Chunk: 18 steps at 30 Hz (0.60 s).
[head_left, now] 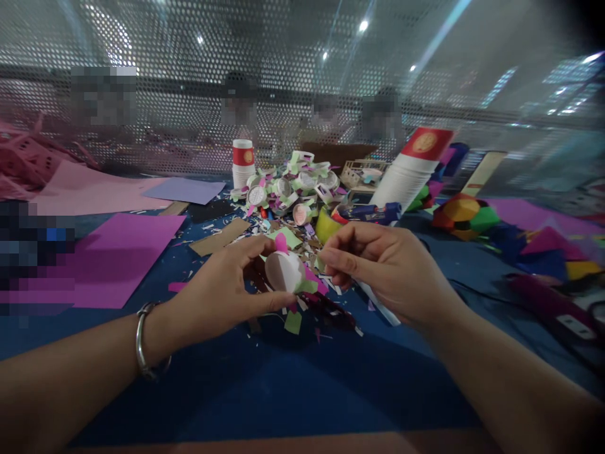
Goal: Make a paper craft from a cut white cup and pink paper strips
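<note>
Between the thumb and fingers of my left hand (215,290) is a short white paper cup (285,272), tilted so that its open mouth shows, with pink and green paper tabs stuck on it. Just right of the cup and apart from it, my right hand (390,271) has thumb and forefinger pressed together in a pinch; whatever they hold, if anything, is too small to make out. Paper scraps lie on the blue table (283,391) beneath both hands. Beyond them is a heap of similar cut cups (302,180) with coloured tabs.
A tall leaning stack of paper cups (401,180) and a roll of yellow tape (327,226) are behind my right hand. A shorter cup stack (243,165) stands farther back. Magenta paper (123,258) lies left; a purple power strip (551,302) with cables lies right.
</note>
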### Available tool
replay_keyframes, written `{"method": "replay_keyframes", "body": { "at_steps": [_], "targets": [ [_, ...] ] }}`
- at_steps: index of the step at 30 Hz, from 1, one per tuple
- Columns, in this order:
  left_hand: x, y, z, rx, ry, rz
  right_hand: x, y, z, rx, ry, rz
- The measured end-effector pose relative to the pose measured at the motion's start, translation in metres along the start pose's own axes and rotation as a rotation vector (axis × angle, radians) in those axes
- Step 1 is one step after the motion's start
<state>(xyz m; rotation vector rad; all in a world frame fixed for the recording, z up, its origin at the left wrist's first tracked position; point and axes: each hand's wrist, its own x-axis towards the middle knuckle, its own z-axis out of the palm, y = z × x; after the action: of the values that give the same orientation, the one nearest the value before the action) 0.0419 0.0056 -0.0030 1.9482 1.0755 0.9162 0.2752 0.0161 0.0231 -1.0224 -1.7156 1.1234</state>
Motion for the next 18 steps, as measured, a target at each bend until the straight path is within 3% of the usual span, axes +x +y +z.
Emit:
{"method": "replay_keyframes", "body": {
  "at_steps": [5,12,18],
  "targets": [
    [-0.003,0.003,0.005,0.144,-0.049,0.01,-0.004,-0.002,0.01,-0.01,-0.037,0.013],
    [-0.004,0.007,0.007,0.28,-0.021,0.066,-0.006,-0.004,0.014,-0.081,-0.059,-0.005],
    [-0.005,0.011,0.008,0.287,-0.02,0.047,-0.008,-0.001,0.018,-0.17,-0.059,-0.043]
  ]
}}
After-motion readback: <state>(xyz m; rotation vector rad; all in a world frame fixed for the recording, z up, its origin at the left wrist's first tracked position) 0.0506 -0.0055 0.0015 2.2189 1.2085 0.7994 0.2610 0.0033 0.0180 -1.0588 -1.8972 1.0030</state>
